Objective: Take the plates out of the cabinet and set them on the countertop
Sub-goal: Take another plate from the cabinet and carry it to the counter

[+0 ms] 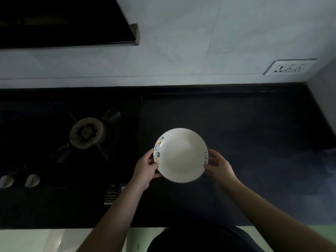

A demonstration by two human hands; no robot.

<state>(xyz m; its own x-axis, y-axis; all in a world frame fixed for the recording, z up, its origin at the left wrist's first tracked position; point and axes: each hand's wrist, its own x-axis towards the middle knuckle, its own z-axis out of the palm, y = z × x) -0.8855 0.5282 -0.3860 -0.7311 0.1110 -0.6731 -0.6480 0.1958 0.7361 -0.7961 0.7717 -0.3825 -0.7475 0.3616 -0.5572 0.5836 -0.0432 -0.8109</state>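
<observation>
A white plate (181, 155) with small cartoon pictures on its left rim and black lettering on its right rim is held over the dark countertop (245, 128). My left hand (146, 169) grips the plate's left edge with the thumb on the rim. My right hand (219, 165) holds the right edge, fingers curled round the rim. A second rim seems to show under the plate's lower edge, so it may be a stack. I cannot tell whether the plate touches the counter. The cabinet is out of view.
A black gas hob with a burner (86, 132) and two knobs (20, 180) lies left of the plate. A range hood (72, 20) hangs at top left. A wall socket (289, 67) sits at the right on the pale wall. The counter's front edge runs along the bottom.
</observation>
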